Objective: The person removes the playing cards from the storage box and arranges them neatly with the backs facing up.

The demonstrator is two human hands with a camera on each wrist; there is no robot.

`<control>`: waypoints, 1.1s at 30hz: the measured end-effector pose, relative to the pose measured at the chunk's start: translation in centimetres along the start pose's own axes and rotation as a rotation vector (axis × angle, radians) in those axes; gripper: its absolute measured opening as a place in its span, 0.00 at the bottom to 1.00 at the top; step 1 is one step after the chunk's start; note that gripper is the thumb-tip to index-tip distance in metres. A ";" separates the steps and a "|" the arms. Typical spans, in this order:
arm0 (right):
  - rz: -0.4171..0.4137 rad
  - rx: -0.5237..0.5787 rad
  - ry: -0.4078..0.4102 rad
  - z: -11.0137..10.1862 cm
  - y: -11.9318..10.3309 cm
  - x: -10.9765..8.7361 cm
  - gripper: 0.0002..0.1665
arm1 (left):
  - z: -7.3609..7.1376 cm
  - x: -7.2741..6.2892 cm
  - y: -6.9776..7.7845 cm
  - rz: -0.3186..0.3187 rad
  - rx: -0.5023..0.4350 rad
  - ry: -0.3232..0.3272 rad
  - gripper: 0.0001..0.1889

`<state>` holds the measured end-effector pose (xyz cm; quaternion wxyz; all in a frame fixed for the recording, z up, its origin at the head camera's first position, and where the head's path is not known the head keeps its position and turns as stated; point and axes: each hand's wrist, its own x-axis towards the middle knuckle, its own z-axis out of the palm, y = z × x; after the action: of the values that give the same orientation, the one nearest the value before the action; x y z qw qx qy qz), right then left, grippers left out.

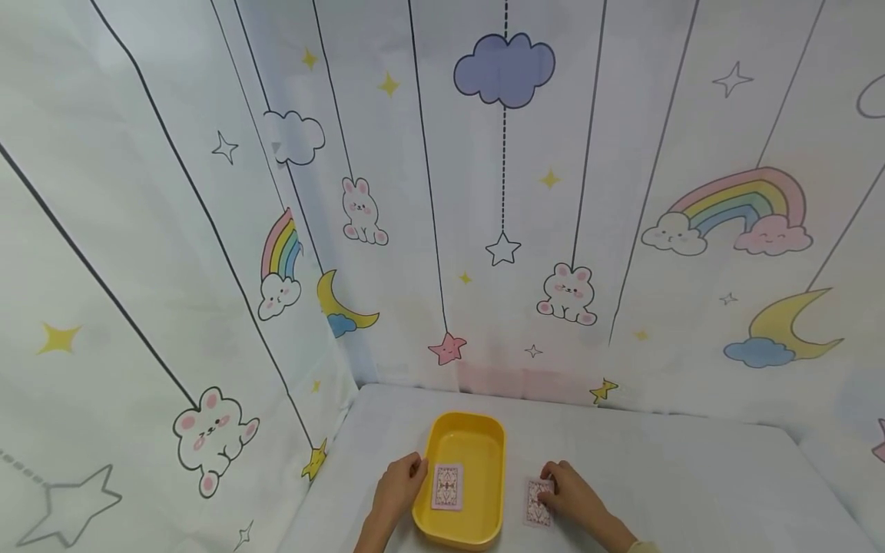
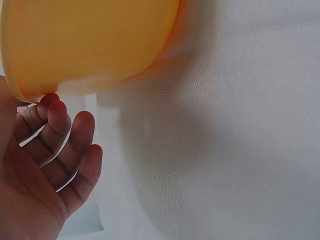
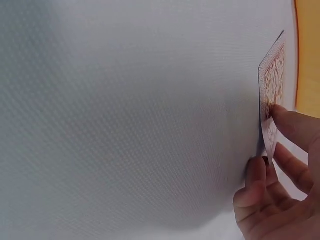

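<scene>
A yellow rectangular tray (image 1: 482,503) stands on the white-covered table, its long side running away from me. My left hand (image 1: 401,485) grips its left rim; in the left wrist view the fingertips (image 2: 58,114) curl at the edge of the tray wall (image 2: 95,40). Inside, toward the left, lies a playing card (image 1: 447,487) with its patterned pink back up. To the right of the tray my right hand (image 1: 577,501) pinches a second playing card (image 1: 535,507), also back up. The right wrist view has the thumb on that card's (image 3: 275,75) face and fingers at its edge, close over the cloth.
White cloth covers the table (image 1: 664,468), which meets a printed curtain (image 1: 484,307) at the back and another at the left. The curtains carry bunnies, stars, clouds and rainbows.
</scene>
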<state>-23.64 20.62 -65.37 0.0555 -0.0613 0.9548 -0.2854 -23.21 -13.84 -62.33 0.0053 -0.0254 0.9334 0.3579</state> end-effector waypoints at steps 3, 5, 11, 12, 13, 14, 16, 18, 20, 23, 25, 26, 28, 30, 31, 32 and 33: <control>0.001 -0.054 0.026 0.0 -0.2 -0.1 0.17 | 0.0 -0.1 0.0 0.002 -0.002 0.000 0.15; 0.006 -0.072 0.028 0.0 -0.3 -0.2 0.17 | 0.1 -0.1 -0.1 0.009 0.001 0.003 0.15; -0.002 -0.086 0.029 0.0 -0.3 -0.3 0.16 | 0.1 -0.2 -0.2 0.013 -0.004 0.002 0.15; -0.002 -0.089 0.029 0.0 -0.3 -0.3 0.16 | 0.1 -0.2 -0.2 0.012 -0.006 0.001 0.15; -0.003 -0.093 0.028 0.0 -0.3 -0.3 0.16 | 0.1 -0.2 -0.2 0.011 -0.006 0.000 0.15; -0.003 -0.094 0.028 0.0 -0.3 -0.3 0.16 | 0.1 -0.2 -0.2 0.012 -0.005 -0.001 0.15; 0.002 -0.096 0.023 -0.1 -0.4 -0.3 0.16 | 0.1 -0.2 -0.1 0.010 -0.007 -0.001 0.15; 0.023 -0.083 0.014 -0.3 -0.5 -0.2 0.16 | 0.1 -0.1 -0.1 0.009 -0.008 0.001 0.15; 0.047 -0.068 0.005 -0.4 -0.6 -0.2 0.17 | 0.1 -0.1 -0.2 0.012 -0.007 0.002 0.15; 0.060 -0.058 0.010 -0.8 -0.9 -0.1 0.19 | 0.1 -0.1 -0.2 0.004 -0.003 -0.003 0.15; 0.044 -0.055 0.024 -1.0 -1.1 0.0 0.19 | 0.1 -0.1 -0.2 -0.001 0.004 -0.006 0.15; 0.028 -0.058 0.034 -1.2 -1.2 0.0 0.20 | 0.1 0.0 -0.2 -0.008 0.005 -0.009 0.15; -0.003 -0.056 0.054 -1.5 -1.6 0.0 0.21 | 0.1 0.0 -0.2 -0.005 0.009 -0.008 0.15; -0.028 -0.045 0.068 -1.8 -2.0 0.1 0.22 | 0.2 0.0 -0.2 -0.002 0.007 -0.008 0.15; -0.043 -0.042 0.076 -1.9 -2.2 0.2 0.22 | 0.2 0.0 -0.2 -0.001 0.006 -0.008 0.15; -0.060 -0.039 0.082 -2.0 -2.4 0.3 0.23 | 0.1 0.0 -0.2 0.003 0.004 -0.007 0.15; -0.074 -0.032 0.089 -2.1 -2.6 0.3 0.24 | 0.1 0.0 -0.2 0.004 0.002 -0.006 0.15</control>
<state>-24.06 19.54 -62.21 0.0015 -0.0848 0.9578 -0.2745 -23.19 -13.91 -62.56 0.0074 -0.0224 0.9338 0.3570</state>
